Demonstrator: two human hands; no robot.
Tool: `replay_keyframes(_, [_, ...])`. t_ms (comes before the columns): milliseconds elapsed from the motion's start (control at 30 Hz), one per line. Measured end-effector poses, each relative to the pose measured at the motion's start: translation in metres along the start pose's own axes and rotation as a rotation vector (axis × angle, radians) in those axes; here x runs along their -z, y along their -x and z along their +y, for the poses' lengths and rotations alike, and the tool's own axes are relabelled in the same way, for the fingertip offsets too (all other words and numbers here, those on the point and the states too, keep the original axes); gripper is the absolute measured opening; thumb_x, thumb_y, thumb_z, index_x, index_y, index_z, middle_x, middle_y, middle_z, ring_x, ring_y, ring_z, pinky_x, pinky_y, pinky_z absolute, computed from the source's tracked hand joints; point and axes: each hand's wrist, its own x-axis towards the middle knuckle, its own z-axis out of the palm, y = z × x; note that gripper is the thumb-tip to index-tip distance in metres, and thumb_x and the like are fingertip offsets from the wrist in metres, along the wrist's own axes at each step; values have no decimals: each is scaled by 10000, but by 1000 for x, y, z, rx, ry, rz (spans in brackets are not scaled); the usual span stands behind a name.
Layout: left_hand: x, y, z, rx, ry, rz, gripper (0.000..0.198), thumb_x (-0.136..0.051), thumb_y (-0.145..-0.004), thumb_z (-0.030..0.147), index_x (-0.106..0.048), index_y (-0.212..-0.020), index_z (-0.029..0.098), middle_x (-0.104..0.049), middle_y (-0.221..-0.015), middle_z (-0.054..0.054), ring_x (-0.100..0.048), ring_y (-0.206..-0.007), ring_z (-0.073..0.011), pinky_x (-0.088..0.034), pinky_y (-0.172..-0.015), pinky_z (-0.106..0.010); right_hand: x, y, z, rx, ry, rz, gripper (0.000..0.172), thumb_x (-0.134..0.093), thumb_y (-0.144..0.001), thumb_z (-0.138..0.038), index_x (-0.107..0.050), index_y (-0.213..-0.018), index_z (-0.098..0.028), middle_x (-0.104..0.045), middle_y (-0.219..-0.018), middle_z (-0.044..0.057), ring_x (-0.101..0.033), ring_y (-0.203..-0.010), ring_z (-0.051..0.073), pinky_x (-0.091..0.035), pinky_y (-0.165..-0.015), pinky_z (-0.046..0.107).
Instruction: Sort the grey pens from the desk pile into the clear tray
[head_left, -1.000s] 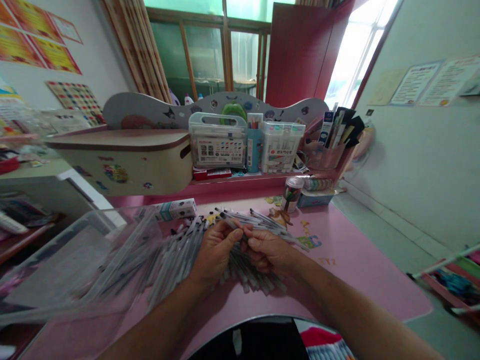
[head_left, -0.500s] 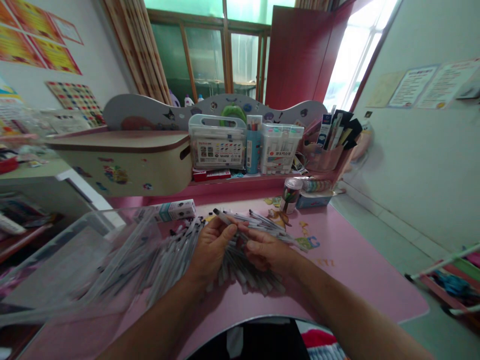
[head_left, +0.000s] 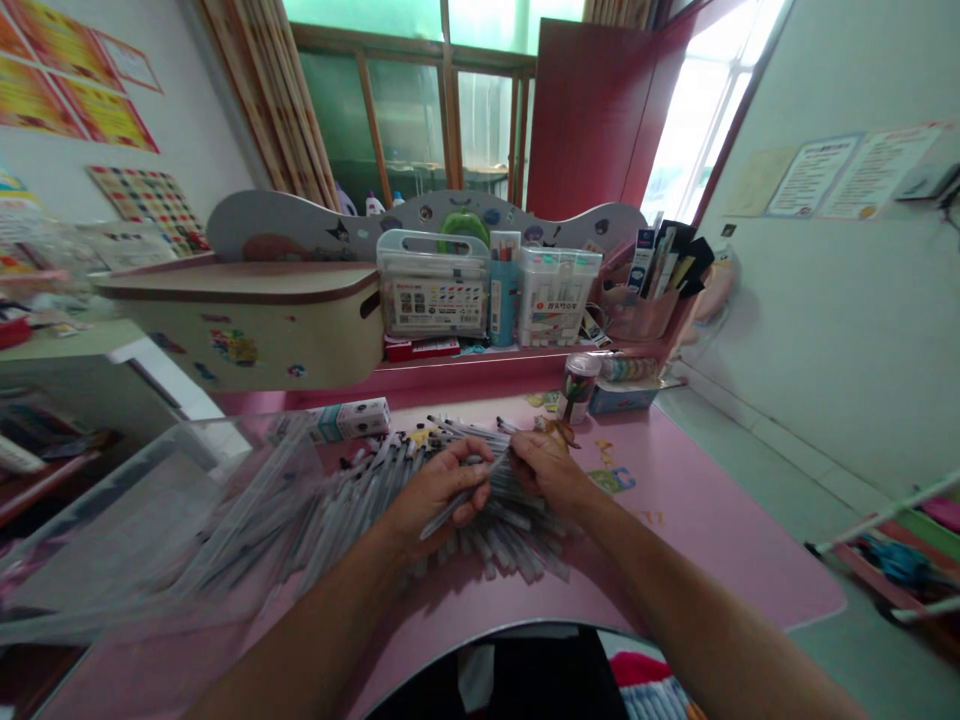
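A slim translucent pen [head_left: 445, 514] slants through my left hand [head_left: 431, 490], whose fingers are curled around its barrel. At the pen's far end, my right hand [head_left: 551, 468] pinches with thumb and forefinger; whether a cap or refill is there cannot be made out. Under and around both hands lies a heap of similar pens [head_left: 517, 545], clear barrels toward me, many dark ends pointing away. More pens [head_left: 349, 505] are lined up left of my left hand.
A clear plastic bin [head_left: 187, 560] with pens stands on the left of the pink desk [head_left: 720, 520]. Behind are a white box [head_left: 352, 420], a small jar [head_left: 579, 388] and a blue box [head_left: 622, 398]. Marker cases [head_left: 433, 290] and a lidded storage box [head_left: 255, 330] occupy the shelf.
The pen has turned: its near end now points down-left below my left fingers. My right hand has moved up and right to the pen's far end.
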Motion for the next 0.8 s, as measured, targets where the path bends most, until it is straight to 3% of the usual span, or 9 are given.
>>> replay_keyframes(167, [6, -2, -3, 56, 151, -51, 179, -679, -796, 233, -571, -932, 192, -584, -544, 29, -367, -312, -20, -239, -320, -98, 2, 0, 0, -13, -59, -49, 472, -615, -783, -608, -442, -626, -198, -343, -479, -83, -242, -401, 57, -155, -377, 219])
replay_keyframes(267, [6, -3, -4, -53, 267, 41, 163, -679, -765, 189, -635, -916, 147, -628, -629, -15, -489, -426, -40, -360, -393, -111, 2, -1, 0, -54, -167, -41, 454, -659, -761, -569, -428, -633, -200, -320, -477, -96, -222, -383, 46, -136, -364, 208])
replay_keyframes(367, [3, -4, -5, -166, 243, 122, 269, -695, -694, 119, -671, -960, 142, -659, -717, -29, -556, -533, -76, -459, -483, -164, 1, -2, 0, -89, -250, 24, 458, -669, -747, -567, -417, -631, -202, -304, -470, -103, -207, -362, 38, -117, -350, 200])
replay_keyframes(533, [2, -8, -8, -339, 6, 366, 247, -732, -762, 309, -699, -959, 164, -682, -869, -41, -624, -685, -118, -477, -494, -180, -1, -3, 0, -70, -221, 74, 439, -641, -760, -561, -415, -639, -205, -329, -468, -101, -221, -355, 38, -132, -339, 191])
replay_keyframes(633, [5, -11, -10, -370, 12, 454, 276, -755, -743, 369, -704, -909, 155, -705, -979, -62, -673, -814, -151, -539, -590, -209, -3, -3, 1, -31, -159, 67, 383, -624, -784, -511, -412, -676, -211, -336, -488, -105, -234, -363, 43, -144, -342, 189])
replay_keyframes(733, [7, -13, -9, -355, 82, 481, 289, -779, -719, 362, -693, -887, 143, -720, -874, -52, -695, -772, -151, -559, -634, -224, -4, -2, 0, 11, -137, 58, 276, -672, -731, -380, -460, -799, -218, -351, -511, -122, -235, -366, 47, -149, -348, 187])
replay_keyframes(800, [7, -13, -8, -353, 98, 486, 294, -789, -710, 352, -687, -885, 138, -722, -851, -48, -702, -753, -149, -561, -634, -221, -4, -1, -1, 8, -168, 52, 307, -679, -696, -324, -486, -914, -226, -380, -550, -125, -226, -369, 44, -138, -356, 187])
